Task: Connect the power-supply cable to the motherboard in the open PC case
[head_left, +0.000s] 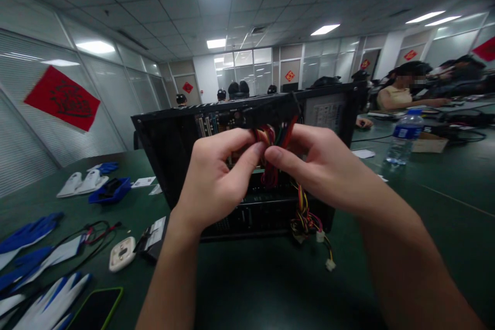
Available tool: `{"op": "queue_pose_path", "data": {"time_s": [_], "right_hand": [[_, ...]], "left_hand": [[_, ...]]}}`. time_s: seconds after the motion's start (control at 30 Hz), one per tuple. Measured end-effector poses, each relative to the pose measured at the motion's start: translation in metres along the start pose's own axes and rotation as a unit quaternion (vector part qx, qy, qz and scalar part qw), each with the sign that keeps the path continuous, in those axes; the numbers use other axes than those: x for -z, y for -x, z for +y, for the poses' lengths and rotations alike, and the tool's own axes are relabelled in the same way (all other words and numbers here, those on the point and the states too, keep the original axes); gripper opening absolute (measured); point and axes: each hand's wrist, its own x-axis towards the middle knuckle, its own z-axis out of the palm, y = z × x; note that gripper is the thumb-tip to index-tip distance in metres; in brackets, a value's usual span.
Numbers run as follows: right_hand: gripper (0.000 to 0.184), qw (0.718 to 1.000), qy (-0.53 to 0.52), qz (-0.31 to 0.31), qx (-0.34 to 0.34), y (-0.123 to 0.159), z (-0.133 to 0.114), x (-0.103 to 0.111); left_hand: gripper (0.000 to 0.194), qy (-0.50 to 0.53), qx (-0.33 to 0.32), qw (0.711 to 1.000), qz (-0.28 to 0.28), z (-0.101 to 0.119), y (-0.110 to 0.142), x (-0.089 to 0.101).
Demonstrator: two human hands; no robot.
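An opened black computer case [162, 152] stands on the green table in front of me. My left hand [220, 178] and my right hand [317, 165] meet at its middle, thumbs close together. Both pinch a bundle of coloured cables [269, 175], mostly red and dark. A black part [270, 109] sits just above my fingers; I cannot tell what it is. Lower right, yellow, red and black power cables [303, 211] hang out of the case, their white connectors [330, 265] near the tabletop. A power supply [325, 113] with a label shows at the upper right of the case.
On the left lie blue-and-white gloves [50, 304], a phone [96, 309], a blue tray [110, 191], a white round-cornered object [122, 254] and loose cables [100, 232]. A water bottle [405, 139] and a cardboard box [429, 143] stand right. Another person [398, 90] sits beyond them.
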Motion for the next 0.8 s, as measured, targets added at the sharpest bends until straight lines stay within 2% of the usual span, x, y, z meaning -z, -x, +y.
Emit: {"op": "queue_pose_path", "data": {"time_s": [0.1,0.23,0.33,0.47,0.5,0.57,0.6,0.7,0.77,0.8], "right_hand": [[0.041,0.999,0.027,0.035,-0.002,0.007,-0.007,0.002],[0.044,1.0,0.024,-0.005,-0.012,0.006,-0.007,0.0],[0.047,1.0,-0.017,-0.011,-0.007,-0.008,0.011,-0.014],[0.058,0.989,-0.088,0.099,-0.059,-0.016,0.054,-0.052],[0.059,0.982,-0.107,0.13,-0.081,-0.009,0.063,-0.064],[0.059,0.97,-0.143,0.152,-0.127,0.015,0.077,-0.09],[0.056,0.967,-0.165,0.136,-0.137,0.032,0.081,-0.102],[0.057,0.937,-0.26,0.177,-0.152,0.086,0.086,-0.128],[0.056,0.931,-0.3,0.128,-0.166,0.111,0.091,-0.133],[0.058,0.928,-0.308,0.11,-0.177,0.119,0.096,-0.133]], "left_hand": [[0.021,-0.037,-0.006,0.998,-0.041,0.005,0.004,0.001],[0.026,-0.036,-0.003,0.998,-0.06,0.007,0.004,0.003],[0.023,-0.058,0.004,0.997,-0.051,-0.003,-0.001,-0.003],[0.024,-0.107,0.03,0.993,0.026,-0.034,0.006,-0.035],[0.026,-0.104,0.04,0.992,0.059,-0.043,0.014,-0.046],[0.028,-0.079,0.058,0.989,0.107,-0.061,0.042,-0.065],[0.029,-0.077,0.061,0.989,0.111,-0.068,0.06,-0.072],[0.026,-0.082,0.032,0.996,0.031,-0.079,0.113,-0.084],[0.025,-0.045,0.06,0.997,0.008,-0.082,0.139,-0.088],[0.025,-0.025,0.079,0.996,0.016,-0.082,0.148,-0.09]]}}
